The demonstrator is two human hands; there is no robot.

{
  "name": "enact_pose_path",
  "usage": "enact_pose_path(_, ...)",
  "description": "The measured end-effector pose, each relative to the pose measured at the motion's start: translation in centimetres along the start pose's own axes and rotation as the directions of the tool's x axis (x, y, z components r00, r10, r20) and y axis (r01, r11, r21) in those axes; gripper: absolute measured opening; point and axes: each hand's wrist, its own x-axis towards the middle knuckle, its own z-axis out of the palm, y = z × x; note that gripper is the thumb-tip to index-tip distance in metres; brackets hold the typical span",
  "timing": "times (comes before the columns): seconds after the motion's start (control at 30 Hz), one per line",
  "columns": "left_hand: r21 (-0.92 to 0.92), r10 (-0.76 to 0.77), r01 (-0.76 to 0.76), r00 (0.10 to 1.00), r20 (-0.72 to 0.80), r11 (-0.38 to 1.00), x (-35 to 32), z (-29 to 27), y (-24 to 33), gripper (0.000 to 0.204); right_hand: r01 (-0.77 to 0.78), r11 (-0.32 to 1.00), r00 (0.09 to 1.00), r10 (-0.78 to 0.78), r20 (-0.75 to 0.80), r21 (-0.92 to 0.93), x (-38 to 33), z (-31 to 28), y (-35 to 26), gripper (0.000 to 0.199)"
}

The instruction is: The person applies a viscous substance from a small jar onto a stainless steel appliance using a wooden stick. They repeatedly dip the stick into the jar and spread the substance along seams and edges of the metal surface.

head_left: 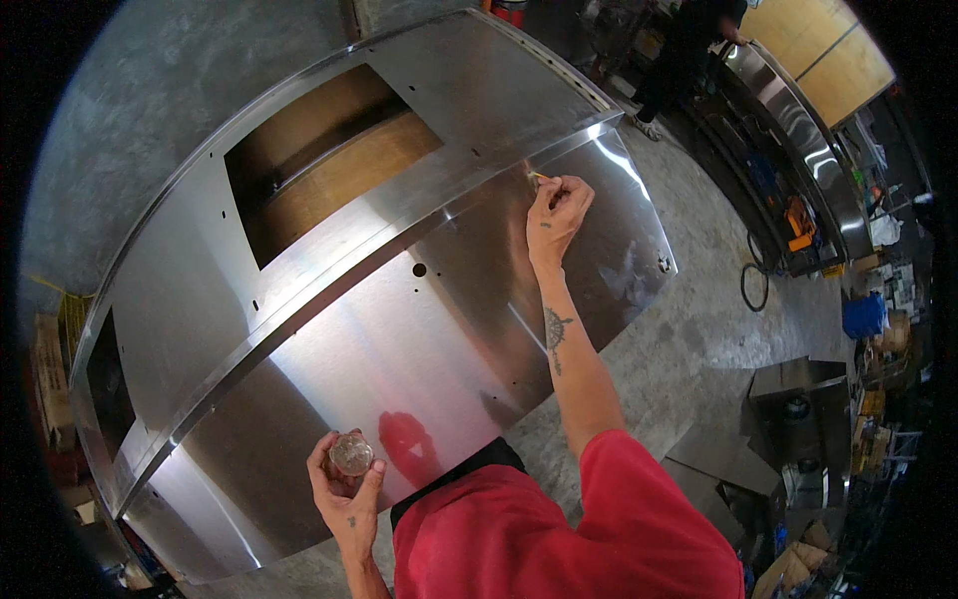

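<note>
My left hand [339,491] is closed round a small, round, clear cup [351,454], held above the near part of a brushed metal panel [349,359]. What the cup holds is too small to tell. My right hand [559,212] reaches to the far right of the same panel, fingers pinched on a thin stick-like tool with a yellowish part [541,178]. Its tip is at or close to the metal, just below the raised lip [489,165]; whether it touches I cannot tell. A round hole [419,271] and several smaller ones pierce the panel between my hands.
Beyond the lip, the upper metal face [190,265] has a large rectangular opening [329,160]. At the back right a person [689,50] stands by a curved metal piece [798,120]. An orange tool [799,222], a blue container [864,315] and flat sheets [723,454] lie right.
</note>
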Motion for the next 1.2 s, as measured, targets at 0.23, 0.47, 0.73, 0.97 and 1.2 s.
enact_pose_path(0.23, 0.015, 0.018, -0.018, 1.0, 0.008, 1.0, 0.1, 0.6, 0.0, 0.07, -0.036, 0.997, 0.999, 0.034, 0.024, 0.071, 0.1, 0.0, -0.3, 0.013)
enact_pose_path(0.47, 0.001, 0.018, -0.018, 1.0, 0.006, 1.0, 0.2, 0.8, -0.1, 0.07, 0.01, 1.0, 0.999, -0.009, 0.038, -0.004, 0.4, -0.1, -0.6, 0.014)
enact_pose_path(0.73, -0.01, 0.037, -0.037, 0.999, 0.018, 0.999, 0.3, 0.9, -0.6, 0.071, -0.049, 0.999, 0.996, 0.05, 0.072, -0.011, 0.5, -0.2, -0.7, 0.013)
enact_pose_path(0.97, -0.009, 0.032, -0.032, 0.999, 0.018, 0.999, 0.1, 0.8, -0.6, 0.071, 0.031, 0.999, 0.999, -0.03, 0.015, -0.03, 0.4, 0.3, 0.6, 0.013)
enact_pose_path(1.2, -0.02, 0.048, -0.048, 0.999, -0.002, 0.999, -1.0, 0.3, -0.8, 0.071, -0.098, 0.99, 0.995, 0.094, 0.035, 0.099, 0.1, 0.4, -0.4, 0.014)
